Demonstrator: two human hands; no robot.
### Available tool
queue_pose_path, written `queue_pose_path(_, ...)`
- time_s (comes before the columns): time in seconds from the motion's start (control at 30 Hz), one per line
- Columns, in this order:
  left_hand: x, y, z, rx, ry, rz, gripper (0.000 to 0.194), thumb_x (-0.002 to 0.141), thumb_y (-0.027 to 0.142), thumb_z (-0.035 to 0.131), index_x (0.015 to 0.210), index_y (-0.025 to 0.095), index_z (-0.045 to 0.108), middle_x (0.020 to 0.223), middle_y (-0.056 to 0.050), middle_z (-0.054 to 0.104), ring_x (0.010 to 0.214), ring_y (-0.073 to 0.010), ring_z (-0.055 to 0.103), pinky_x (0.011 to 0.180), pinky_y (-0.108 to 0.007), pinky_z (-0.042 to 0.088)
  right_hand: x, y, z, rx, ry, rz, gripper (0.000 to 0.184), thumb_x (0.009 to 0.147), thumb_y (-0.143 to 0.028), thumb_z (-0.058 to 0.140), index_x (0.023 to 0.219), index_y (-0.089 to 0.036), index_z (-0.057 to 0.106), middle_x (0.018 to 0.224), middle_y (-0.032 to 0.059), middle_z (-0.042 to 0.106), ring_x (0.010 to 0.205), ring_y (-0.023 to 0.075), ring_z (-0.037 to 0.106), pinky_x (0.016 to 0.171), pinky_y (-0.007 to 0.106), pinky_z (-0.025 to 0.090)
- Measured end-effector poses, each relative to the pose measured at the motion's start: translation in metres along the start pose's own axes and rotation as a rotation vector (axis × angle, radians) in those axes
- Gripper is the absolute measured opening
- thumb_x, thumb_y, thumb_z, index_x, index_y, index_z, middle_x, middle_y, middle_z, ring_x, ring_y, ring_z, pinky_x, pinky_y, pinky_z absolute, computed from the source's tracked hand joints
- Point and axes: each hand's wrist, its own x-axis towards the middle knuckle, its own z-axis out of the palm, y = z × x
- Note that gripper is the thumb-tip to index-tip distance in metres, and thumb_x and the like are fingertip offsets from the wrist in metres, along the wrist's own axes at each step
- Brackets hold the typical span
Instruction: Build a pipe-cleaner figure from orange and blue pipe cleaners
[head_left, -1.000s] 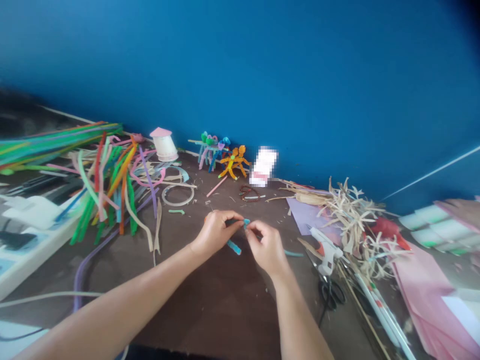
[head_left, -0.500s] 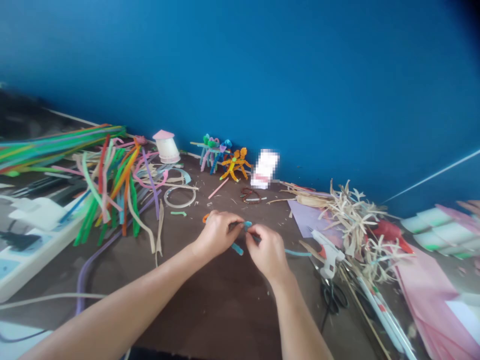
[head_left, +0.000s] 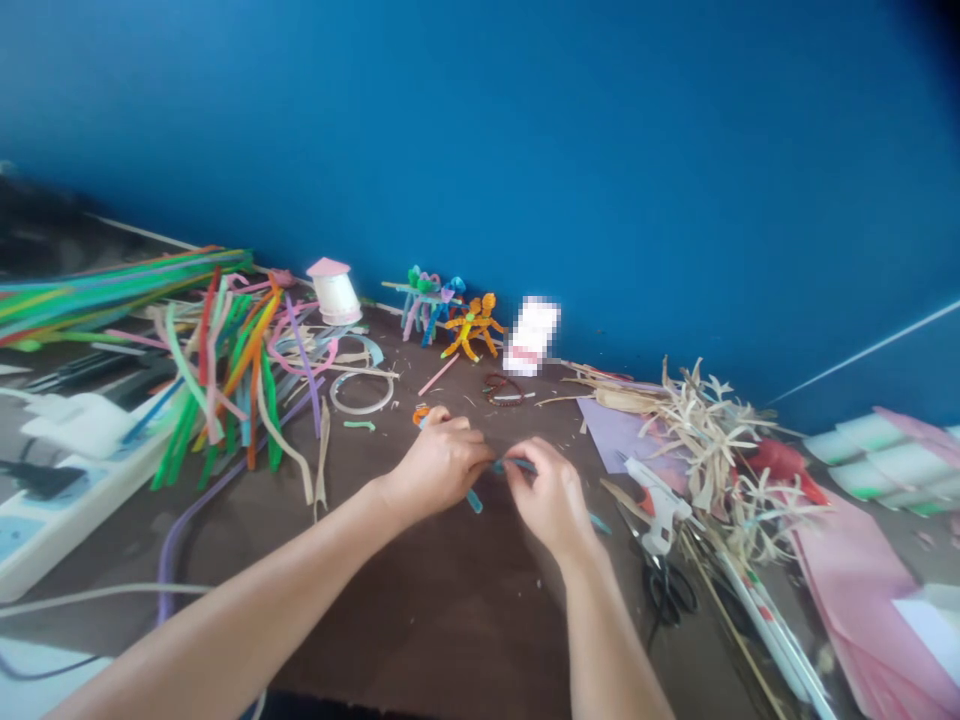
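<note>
Above the middle of the dark table, my left hand [head_left: 444,464] is closed around a blue pipe cleaner [head_left: 475,501], whose thick end sticks out below the fingers. My right hand [head_left: 553,497] pinches a blue strand of it between thumb and index finger, close to the left fingertips. Past the right wrist another short blue length shows. An orange curled piece [head_left: 421,413] pokes out beyond the left knuckles; whether it belongs to the held work I cannot tell. The palms hide much of the blue piece.
Colourful pipe cleaners [head_left: 225,380] heap at left beside a white power strip [head_left: 82,490]. Small pipe-cleaner figures [head_left: 472,328] stand by the blue wall. A glue gun [head_left: 660,505], black scissors [head_left: 667,590] and dried plant strips [head_left: 705,430] lie at right.
My right hand has moved slightly right, away from the left, drawing a blue strand between them. My left hand has turned so its knuckles face up more.
</note>
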Motion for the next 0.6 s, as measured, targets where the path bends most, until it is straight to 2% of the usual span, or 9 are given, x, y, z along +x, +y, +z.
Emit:
queue_pose_path(0.13, 0.0, -0.001, -0.001, -0.143, 0.014, 0.039, 0.02, 0.083, 0.023, 0.045, 0.079, 0.022, 0.064, 0.066, 0.0, 0.063, 0.068, -0.0139, 0.05, 0.071, -0.032, 0.025, 0.004, 0.009, -0.002, 0.203, 0.001, 0.05, 0.012, 0.077, -0.018, 0.047, 0.077, -0.019, 0.059, 0.076, 0.0023, 0.062, 0.073, 0.0155, 0.057, 0.069, 0.024, 0.041)
queue_pose_path(0.23, 0.001, 0.001, 0.001, -0.285, 0.052, -0.044, 0.018, 0.083, 0.024, 0.046, 0.079, 0.021, 0.063, 0.069, 0.001, 0.065, 0.067, -0.0121, 0.052, 0.072, -0.03, 0.026, 0.006, 0.012, -0.001, 0.291, -0.049, 0.095, 0.014, 0.078, -0.021, 0.047, 0.076, -0.018, 0.061, 0.073, 0.0012, 0.063, 0.07, 0.0147, 0.057, 0.066, 0.022, 0.041)
queue_pose_path(0.33, 0.001, 0.002, 0.007, -0.332, 0.112, -0.167, 0.016, 0.081, 0.024, 0.049, 0.078, 0.021, 0.064, 0.069, 0.001, 0.066, 0.065, -0.012, 0.053, 0.071, -0.03, 0.027, 0.005, 0.009, 0.002, 0.256, -0.087, 0.123, 0.016, 0.078, -0.022, 0.047, 0.073, -0.018, 0.062, 0.068, 0.0005, 0.063, 0.064, 0.014, 0.056, 0.06, 0.021, 0.04)
queue_pose_path(0.43, -0.001, 0.001, 0.012, -0.285, 0.158, -0.243, 0.014, 0.079, 0.025, 0.051, 0.077, 0.022, 0.064, 0.069, 0.002, 0.067, 0.065, -0.0127, 0.053, 0.069, -0.03, 0.027, 0.003, 0.004, 0.006, 0.178, -0.115, 0.122, 0.02, 0.078, -0.022, 0.045, 0.068, -0.018, 0.062, 0.06, -0.0006, 0.06, 0.056, 0.0129, 0.054, 0.054, 0.02, 0.037)
queue_pose_path(0.6, -0.003, 0.001, 0.01, -0.145, 0.131, -0.213, 0.018, 0.081, 0.025, 0.047, 0.08, 0.022, 0.064, 0.07, 0.001, 0.067, 0.067, -0.0147, 0.053, 0.069, -0.032, 0.025, -0.001, -0.003, 0.009, 0.064, -0.129, 0.059, 0.018, 0.079, -0.02, 0.046, 0.074, -0.02, 0.063, 0.067, 0.0002, 0.064, 0.062, 0.0138, 0.057, 0.057, 0.02, 0.036)
